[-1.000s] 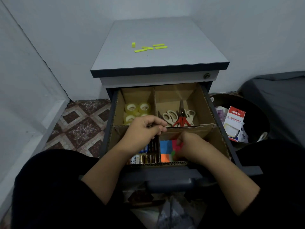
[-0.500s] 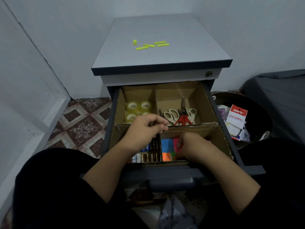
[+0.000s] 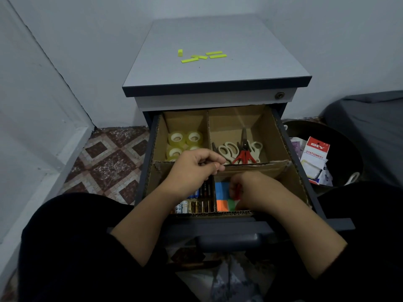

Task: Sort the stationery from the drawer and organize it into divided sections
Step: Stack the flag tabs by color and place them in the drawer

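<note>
Grey cabinet's cardboard-divided open drawer (image 3: 281, 147), frame centre: my left hand (image 3: 194, 168) pinches the brown cardboard divider (image 3: 257, 165) steady; right-hand fingers (image 3: 236, 188) pinch coloured sticky notes (image 3: 222, 189), seating them.

Tape rolls (image 3: 184, 142) left of scissors (image 3: 238, 150)

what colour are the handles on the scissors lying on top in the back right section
Red, seen in the head view; the scissors under it have cream handles.
</note>
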A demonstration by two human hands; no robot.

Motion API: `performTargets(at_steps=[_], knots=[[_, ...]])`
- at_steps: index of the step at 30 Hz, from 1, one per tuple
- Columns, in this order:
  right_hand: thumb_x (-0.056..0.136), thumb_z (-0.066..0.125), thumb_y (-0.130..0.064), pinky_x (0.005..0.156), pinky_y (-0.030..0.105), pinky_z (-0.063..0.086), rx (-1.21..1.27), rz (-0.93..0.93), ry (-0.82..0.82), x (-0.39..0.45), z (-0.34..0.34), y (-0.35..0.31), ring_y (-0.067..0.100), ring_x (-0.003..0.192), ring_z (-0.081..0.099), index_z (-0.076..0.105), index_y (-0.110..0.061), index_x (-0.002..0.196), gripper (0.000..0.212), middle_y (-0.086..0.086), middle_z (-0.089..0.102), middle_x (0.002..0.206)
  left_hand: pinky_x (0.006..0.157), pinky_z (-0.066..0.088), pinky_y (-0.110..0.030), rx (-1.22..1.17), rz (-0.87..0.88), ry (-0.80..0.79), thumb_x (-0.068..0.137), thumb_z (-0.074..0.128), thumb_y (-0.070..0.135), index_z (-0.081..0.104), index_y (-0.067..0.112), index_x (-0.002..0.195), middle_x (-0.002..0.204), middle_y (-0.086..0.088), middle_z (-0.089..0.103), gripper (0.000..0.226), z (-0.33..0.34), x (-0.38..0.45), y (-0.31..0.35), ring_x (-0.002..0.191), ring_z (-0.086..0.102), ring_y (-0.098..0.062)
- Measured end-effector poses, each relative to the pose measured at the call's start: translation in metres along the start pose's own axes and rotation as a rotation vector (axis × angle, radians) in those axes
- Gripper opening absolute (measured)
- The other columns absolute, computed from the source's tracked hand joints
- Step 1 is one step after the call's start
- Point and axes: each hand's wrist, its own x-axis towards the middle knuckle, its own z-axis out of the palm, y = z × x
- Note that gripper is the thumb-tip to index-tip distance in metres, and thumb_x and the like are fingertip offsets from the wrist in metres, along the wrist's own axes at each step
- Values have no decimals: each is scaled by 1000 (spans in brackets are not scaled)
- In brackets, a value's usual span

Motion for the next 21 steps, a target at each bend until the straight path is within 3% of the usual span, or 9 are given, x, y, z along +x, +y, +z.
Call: performTargets(at_steps=[12,21], knots=[[81,69,-21,75,28,51,-37,-33,2,1,2,-1,11,90,59,65,-32,90,15,-10,63,98,61,46,-11,26,-9,7,91,57,3,69,20,91,88,0,74,20,1,0,-1,76,61,-3],[80,72,-22,79,30,53,1,-17,-3,0,1,-2,10,91,59,61,-34,83,16,-11,63,95,63,47,-12,33,-6,3,91,57,3,69,19,92,88,1,74,20,0,0,0,77,62,-3]])
